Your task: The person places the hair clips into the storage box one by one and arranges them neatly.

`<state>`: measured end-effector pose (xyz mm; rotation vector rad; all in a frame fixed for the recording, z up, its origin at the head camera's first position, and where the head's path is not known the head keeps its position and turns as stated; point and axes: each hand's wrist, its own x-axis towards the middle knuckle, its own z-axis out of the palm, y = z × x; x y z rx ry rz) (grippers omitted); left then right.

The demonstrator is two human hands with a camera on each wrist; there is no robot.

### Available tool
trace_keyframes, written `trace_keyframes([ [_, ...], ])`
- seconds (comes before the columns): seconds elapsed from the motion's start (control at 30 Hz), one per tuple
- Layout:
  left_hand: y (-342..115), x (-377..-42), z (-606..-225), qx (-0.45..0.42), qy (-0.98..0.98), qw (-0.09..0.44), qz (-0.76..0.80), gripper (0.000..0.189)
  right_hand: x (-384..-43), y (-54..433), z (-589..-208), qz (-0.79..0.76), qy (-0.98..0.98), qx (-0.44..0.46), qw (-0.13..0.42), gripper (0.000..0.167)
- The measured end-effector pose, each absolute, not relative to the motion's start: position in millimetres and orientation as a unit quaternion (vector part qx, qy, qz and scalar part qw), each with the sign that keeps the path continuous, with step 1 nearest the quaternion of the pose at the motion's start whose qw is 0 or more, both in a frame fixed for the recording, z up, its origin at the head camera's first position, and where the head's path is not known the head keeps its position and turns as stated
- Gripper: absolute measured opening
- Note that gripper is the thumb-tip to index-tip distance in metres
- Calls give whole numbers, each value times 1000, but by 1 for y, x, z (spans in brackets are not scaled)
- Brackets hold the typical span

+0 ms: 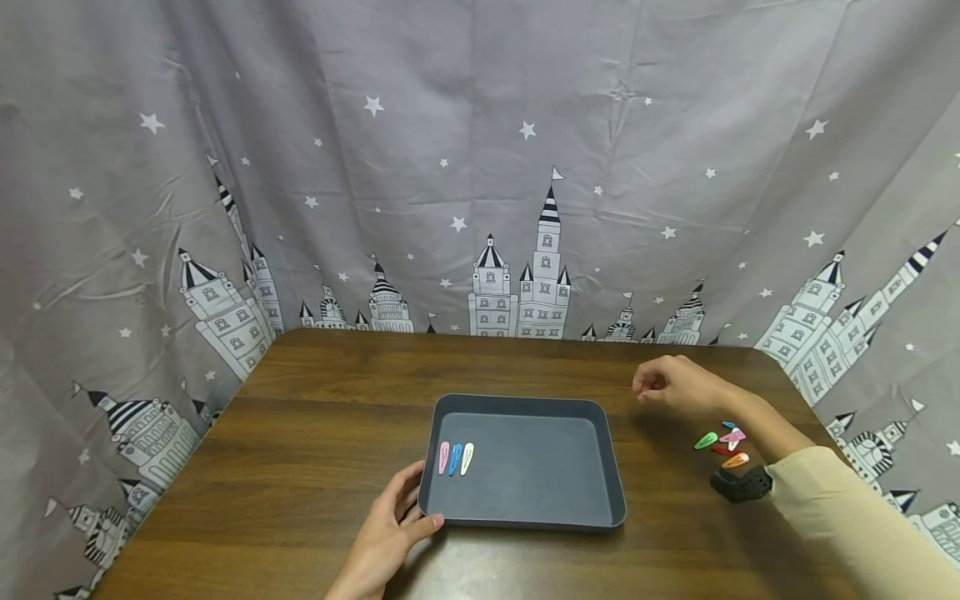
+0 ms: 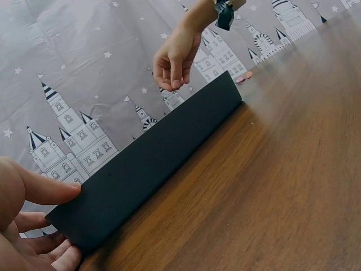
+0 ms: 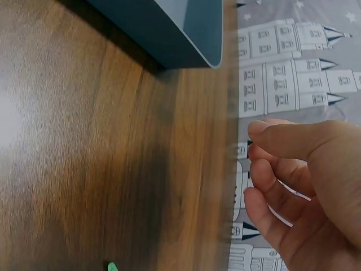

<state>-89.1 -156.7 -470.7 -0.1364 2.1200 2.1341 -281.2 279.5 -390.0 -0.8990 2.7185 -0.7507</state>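
Near its front left corner, my left hand (image 1: 386, 529) grips a dark grey rectangular tray (image 1: 525, 518). In the left wrist view, the thumb lies on the rim and the fingers curl against the outer wall. Side by side at the tray's left lie a pink hair clip (image 1: 443, 457), a blue hair clip (image 1: 455, 459) and a white hair clip (image 1: 467, 458). My right hand (image 1: 678, 385) hovers above the table to the right of the tray, its fingers loosely curled with nothing visible in them.
Right of the tray, below the right forearm, lies a loose group of hair clips, among them a green one (image 1: 706, 441), a pink one (image 1: 732, 436) and an orange one (image 1: 735, 460). A grey curtain (image 1: 420, 167) with printed castles hangs behind the wooden table (image 1: 322, 467).
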Motion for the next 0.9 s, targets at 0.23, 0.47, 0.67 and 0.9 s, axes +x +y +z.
trace_keyframes([
  [0.23, -157, -90, -471, -45, 708, 65, 702, 77, -280, 291, -386, -261, 922, -272, 92, 4],
  [0.47, -158, -91, -471, -37, 714, 64, 696, 78, -279, 307, -387, -259, 931, -245, 74, 4],
  [0.67, -158, -91, -471, -34, 715, 60, 696, 78, -281, 322, -396, -275, 931, -233, 67, 3],
  [0.9, -157, -90, -471, -39, 712, 58, 698, 76, -282, 337, -403, -278, 934, -219, 51, 6],
])
